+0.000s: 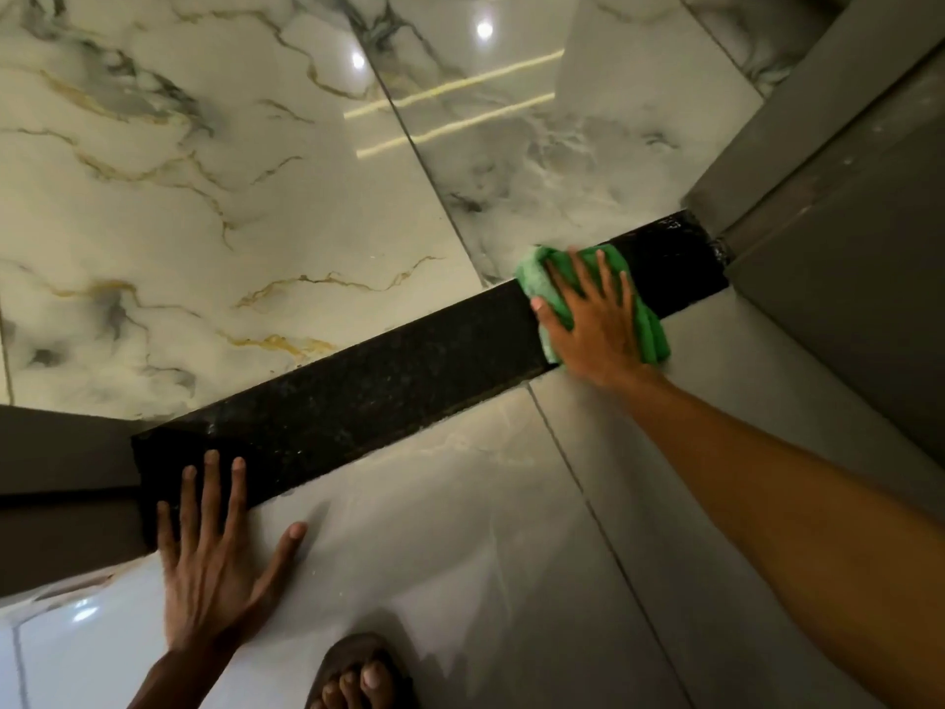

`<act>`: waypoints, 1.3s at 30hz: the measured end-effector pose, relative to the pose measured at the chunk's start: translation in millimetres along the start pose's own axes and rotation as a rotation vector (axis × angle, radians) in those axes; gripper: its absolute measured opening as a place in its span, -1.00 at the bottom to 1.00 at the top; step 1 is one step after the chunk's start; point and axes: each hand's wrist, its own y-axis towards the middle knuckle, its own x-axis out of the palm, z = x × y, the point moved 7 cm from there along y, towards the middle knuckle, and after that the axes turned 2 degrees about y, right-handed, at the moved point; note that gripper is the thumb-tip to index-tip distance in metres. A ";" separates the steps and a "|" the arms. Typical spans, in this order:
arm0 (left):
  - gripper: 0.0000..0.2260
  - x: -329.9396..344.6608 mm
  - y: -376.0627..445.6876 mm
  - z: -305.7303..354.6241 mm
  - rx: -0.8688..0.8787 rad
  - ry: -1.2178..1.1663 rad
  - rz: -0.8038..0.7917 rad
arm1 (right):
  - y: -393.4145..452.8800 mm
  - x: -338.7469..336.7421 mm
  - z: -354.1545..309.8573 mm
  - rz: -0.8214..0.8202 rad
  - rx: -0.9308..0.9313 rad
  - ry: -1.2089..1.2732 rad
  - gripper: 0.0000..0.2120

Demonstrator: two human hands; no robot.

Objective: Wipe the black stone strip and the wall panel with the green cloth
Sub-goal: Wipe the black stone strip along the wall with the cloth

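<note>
Two bare hands lie flat on the surfaces. At the right end of the black stone strip (pixel 358 396), the right hand (pixel 598 324), fingers spread, presses the bunched green cloth (pixel 542 278) down. The left hand (pixel 215 570) rests splayed and empty, fingertips on the strip's left end, palm on the grey tile (pixel 460 529). A sandalled foot (pixel 358 678) shows at the tile's bottom edge.

The right hand (pixel 593 319) lies flat, palm down, with the fingers spread and pointing away from the body. The right forearm is bare and stretched out long from the lower right corner. The left hand (pixel 215 560) is also flat, palm down, fingers straight and apart, the thumb opened wide to the right. Only the left wrist shows at the bottom edge.
</note>
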 end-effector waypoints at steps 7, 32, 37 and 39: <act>0.02 5.9 5.0 -0.9 -0.041 0.041 0.015 | 41.1 -40.0 108.3 -0.068 0.255 -0.023 -0.35; 0.14 3.4 11.7 4.0 -0.097 0.039 -0.038 | 66.3 -36.3 70.0 0.062 0.137 0.098 -0.36; 0.08 7.0 8.9 2.1 -0.061 0.059 -0.029 | 48.5 -12.1 -5.6 0.066 -0.085 0.056 -0.45; 0.09 7.1 8.2 2.1 -0.055 0.052 -0.034 | 38.2 -1.6 -36.5 0.050 -0.126 0.034 -0.44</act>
